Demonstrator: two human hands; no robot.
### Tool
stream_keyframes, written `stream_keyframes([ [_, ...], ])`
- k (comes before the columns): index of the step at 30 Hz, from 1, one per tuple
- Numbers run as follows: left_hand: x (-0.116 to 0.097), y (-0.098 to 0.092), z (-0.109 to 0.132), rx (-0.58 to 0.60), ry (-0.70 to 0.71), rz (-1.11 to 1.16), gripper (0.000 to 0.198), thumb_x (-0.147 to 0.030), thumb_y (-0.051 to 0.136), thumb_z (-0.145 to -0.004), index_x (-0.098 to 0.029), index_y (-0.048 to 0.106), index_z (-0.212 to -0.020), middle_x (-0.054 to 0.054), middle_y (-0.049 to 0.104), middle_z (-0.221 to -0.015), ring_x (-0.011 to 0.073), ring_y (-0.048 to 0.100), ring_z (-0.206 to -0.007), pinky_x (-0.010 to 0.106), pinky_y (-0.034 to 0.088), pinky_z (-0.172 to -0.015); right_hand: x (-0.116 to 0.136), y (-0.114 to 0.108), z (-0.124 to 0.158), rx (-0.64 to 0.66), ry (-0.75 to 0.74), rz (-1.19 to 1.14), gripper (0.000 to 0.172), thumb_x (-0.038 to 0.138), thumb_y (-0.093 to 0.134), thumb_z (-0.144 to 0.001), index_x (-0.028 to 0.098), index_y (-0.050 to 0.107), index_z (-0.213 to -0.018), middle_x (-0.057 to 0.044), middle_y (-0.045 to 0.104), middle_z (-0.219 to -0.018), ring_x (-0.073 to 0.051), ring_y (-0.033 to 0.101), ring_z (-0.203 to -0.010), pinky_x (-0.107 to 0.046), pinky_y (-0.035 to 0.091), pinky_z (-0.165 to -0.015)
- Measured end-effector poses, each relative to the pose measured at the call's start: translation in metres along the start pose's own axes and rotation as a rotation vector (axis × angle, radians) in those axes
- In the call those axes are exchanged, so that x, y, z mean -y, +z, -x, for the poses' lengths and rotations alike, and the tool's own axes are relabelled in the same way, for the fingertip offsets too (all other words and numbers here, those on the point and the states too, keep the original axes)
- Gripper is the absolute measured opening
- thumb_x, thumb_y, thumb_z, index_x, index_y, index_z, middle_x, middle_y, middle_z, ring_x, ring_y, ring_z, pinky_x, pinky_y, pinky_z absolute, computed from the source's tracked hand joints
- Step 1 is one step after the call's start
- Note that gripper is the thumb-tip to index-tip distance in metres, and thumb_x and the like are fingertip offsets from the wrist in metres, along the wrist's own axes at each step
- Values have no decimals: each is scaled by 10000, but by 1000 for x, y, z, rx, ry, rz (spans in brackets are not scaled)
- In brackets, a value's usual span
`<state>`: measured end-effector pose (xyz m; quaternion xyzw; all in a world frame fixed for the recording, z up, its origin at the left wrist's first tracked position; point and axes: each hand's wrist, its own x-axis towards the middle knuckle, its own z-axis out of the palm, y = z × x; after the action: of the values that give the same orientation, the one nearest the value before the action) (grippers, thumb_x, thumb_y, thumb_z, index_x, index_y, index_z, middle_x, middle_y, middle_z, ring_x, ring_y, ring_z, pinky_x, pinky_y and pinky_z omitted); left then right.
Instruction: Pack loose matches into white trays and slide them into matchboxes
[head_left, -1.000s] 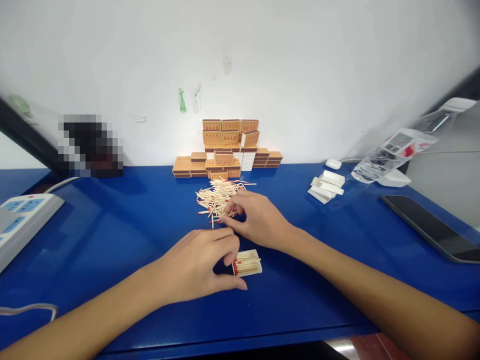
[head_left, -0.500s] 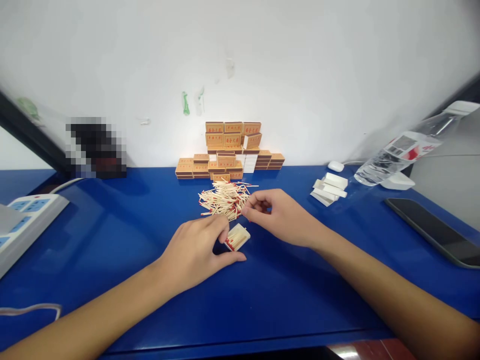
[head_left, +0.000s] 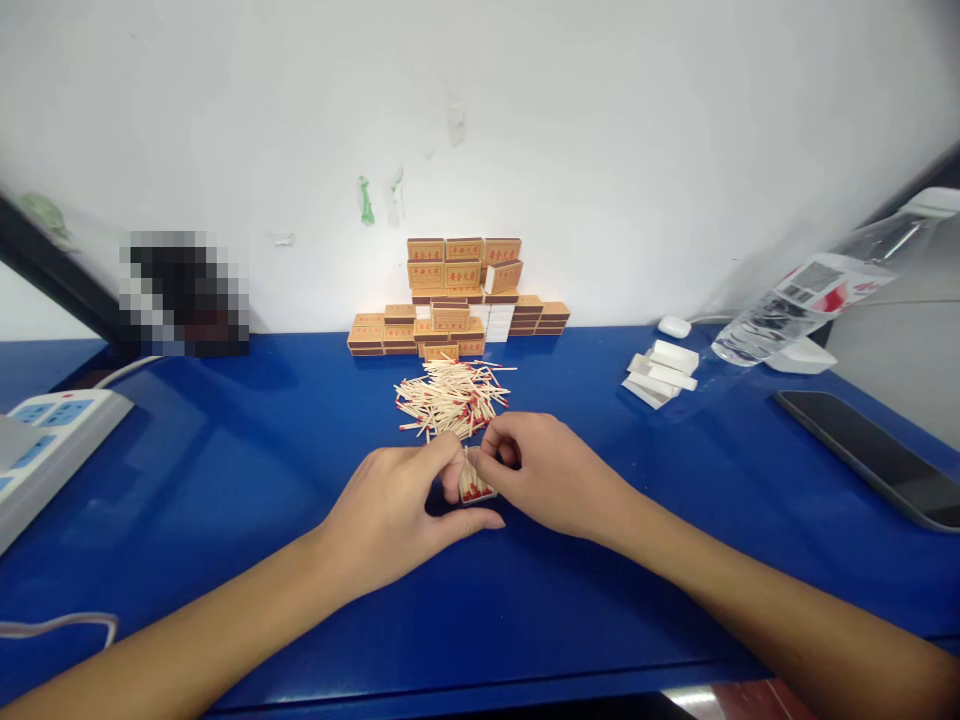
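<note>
A small open matchbox tray [head_left: 477, 496] partly filled with red-tipped matches lies on the blue desk, between my hands. My left hand [head_left: 405, 500] curls around its left side, fingers against it and thumb stretched out along the near side. Over the tray's far right part, my right hand [head_left: 544, 470] is closed in a pinch, its fingertips down at the matches. Whatever sits between those fingertips is hidden. Just beyond both hands a loose heap of matches [head_left: 450, 395] spreads out, heads pointing various ways.
Yellow-brown matchboxes [head_left: 427, 275] are stacked against the wall behind the heap. To the right lie white empty trays [head_left: 660, 372], a white case [head_left: 674, 327], a tilted plastic bottle [head_left: 780, 310] and a phone [head_left: 870, 455]. A power strip [head_left: 71, 440] sits at the left.
My right hand has moved from the heap's near edge down to the tray, still pinched. The tray has turned, so its match heads now face me. My left hand has stayed around it.
</note>
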<state>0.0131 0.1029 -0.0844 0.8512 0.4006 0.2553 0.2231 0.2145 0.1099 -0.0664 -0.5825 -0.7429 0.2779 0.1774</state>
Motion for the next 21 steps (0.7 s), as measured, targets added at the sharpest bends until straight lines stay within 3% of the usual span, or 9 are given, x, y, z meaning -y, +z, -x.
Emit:
stream_keyframes([
  [3,1,-3,-1,-31,-4,-76,468,-490,834,-840,-224,453,-793,-88,515,-614,109,480,-515,247,306,-524,-5,-2,-3,-66,-85,22,217,271,624,-922,203,586,-720,15,618,-663,-131,494,-597,-292,323,-560],
  [7,1,-6,-4,-33,-30,-161,521,-572,849,-789,-230,459,-829,-87,502,-636,123,489,-532,252,320,-539,-15,-2,-6,-127,-266,31,125,181,564,-970,189,653,-883,-7,630,-799,-142,515,-704,-282,350,-639],
  [12,3,-5,-4,3,-28,-182,514,-562,859,-778,-237,481,-902,-86,513,-675,142,527,-565,258,351,-561,-18,-1,-5,-64,-372,28,218,42,590,-884,190,730,-962,-12,621,-855,-150,544,-788,-277,386,-713],
  [17,3,-6,-4,26,-37,-207,473,-530,848,-804,-239,497,-930,-75,537,-692,162,573,-601,268,364,-569,-18,-7,-5,-60,-396,53,264,27,576,-874,191,735,-1007,-25,622,-902,-161,568,-822,-286,417,-733],
  [21,1,-8,-5,43,-31,-207,375,-467,796,-855,-241,528,-988,-44,627,-774,175,620,-658,278,395,-584,-22,-19,-3,54,-451,98,369,11,534,-875,205,705,-1138,-68,635,-1064,-175,590,-880,-299,444,-745],
])
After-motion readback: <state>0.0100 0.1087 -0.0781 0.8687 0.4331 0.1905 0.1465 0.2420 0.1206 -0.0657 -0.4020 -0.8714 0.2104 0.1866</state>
